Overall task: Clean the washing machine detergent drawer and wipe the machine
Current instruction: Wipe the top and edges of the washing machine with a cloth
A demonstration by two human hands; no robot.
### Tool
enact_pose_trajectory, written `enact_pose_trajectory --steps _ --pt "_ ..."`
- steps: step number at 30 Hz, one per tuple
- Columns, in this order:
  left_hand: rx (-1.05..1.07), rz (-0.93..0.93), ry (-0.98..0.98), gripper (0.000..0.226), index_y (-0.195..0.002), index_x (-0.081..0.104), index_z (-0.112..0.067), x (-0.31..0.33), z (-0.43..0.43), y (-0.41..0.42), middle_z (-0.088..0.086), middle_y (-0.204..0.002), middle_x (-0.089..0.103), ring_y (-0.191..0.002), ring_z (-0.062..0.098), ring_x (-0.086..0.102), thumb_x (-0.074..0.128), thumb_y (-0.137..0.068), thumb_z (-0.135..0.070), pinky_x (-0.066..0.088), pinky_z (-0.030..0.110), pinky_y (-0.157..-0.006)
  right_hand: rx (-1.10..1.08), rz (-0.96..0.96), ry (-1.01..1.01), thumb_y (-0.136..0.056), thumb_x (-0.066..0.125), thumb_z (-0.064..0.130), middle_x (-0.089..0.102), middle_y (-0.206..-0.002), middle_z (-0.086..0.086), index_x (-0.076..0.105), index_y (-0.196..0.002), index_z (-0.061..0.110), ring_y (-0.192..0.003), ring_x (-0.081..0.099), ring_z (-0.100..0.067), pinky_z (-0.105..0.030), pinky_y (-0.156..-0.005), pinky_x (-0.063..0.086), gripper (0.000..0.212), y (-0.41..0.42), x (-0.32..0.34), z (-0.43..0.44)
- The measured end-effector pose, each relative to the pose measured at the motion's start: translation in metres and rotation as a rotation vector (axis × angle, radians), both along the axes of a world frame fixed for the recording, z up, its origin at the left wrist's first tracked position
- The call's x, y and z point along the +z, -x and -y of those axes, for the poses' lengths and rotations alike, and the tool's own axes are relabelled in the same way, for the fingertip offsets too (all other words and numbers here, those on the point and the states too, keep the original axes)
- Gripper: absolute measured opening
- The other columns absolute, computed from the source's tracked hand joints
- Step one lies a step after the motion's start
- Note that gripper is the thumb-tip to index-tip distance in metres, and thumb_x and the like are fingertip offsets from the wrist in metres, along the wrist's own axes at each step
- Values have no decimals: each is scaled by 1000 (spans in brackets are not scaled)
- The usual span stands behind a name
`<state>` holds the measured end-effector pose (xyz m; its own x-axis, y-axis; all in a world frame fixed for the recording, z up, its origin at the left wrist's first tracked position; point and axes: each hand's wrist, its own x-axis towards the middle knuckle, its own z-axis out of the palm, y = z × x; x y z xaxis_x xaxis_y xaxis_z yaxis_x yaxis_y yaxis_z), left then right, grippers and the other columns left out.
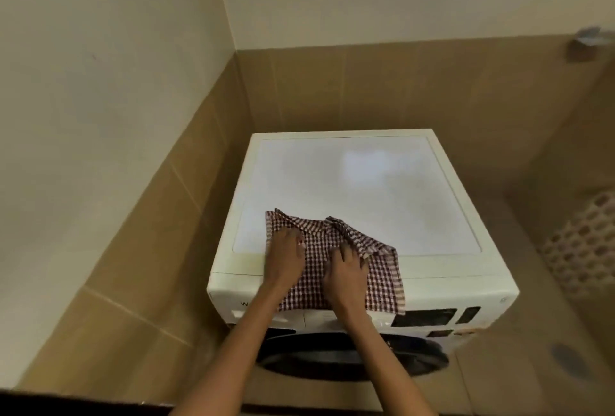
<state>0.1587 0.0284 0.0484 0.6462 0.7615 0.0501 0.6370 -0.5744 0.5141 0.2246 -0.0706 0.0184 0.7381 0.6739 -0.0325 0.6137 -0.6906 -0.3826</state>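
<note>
The wiping step seems underway: left hand [285, 257] flat on, right hand [346, 270] gripping, the checked cloth [382, 282] at the washing machine [366, 189] top's front edge, which next calls for a sweep rearward.

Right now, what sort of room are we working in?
Probably a home laundry corner or utility bathroom: a white front-loading washing machine stands in a corner of tan tiled walls, with a red-and-white checked cloth on top and what looks like a white perforated basket beside it.
</note>
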Motion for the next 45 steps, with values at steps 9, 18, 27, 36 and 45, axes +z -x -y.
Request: enact_pose_trajectory --steps 9,18,27,36,45 --pt "-304 -32 -20 40 -136 44 -18 -46 -22 46 -1 -140 43 -126 13 41 44 -97 -16 30 22 -106 -68 -24 103 -97 26 48 6 -159 -7 7 -151 21 -145 10 -27 -59 -112 9 64 10 -18 -35" --pt "-153 257 -16 27 -101 66 -7 -44 -78 73 8 -105 62 -102 19 56 44 -90 3 41 26 -95 127 85 67 -93 17 58 44 -145 -3 45 -139 17 -120 54 -26 -64 -93 38 67 97 -42 -41" --pt "-50 396 5 26 -97 69 -6 -51 -86 102 9 -102 67 -96 19 60 48 -87 6 43 23 -87 -126 153 -10 -88 31 53 33 -151 -2 31 -145 29 -130 43 -31 -61 -107 22 62 113 -41 -98" --pt "-86 339 -19 22 -93 66 -8 -57 -81 111 9 -101 60 -98 18 52 49 -85 3 38 24 -84 -63 438 -294 -97 23 47 47 -141 5 24 -144 42 -120 42 -17 -47 -105 21 47 89 -99 -18" --pt "-148 467 238 12 -96 64 -9 -48 -88 90 0 -96 66 -91 9 60 53 -92 -7 47 10 -81 246 437 -393 -78 53 37 42 -142 1 38 -135 32 -124 40 -15 -44 -114 9 59 153 -115 -74"
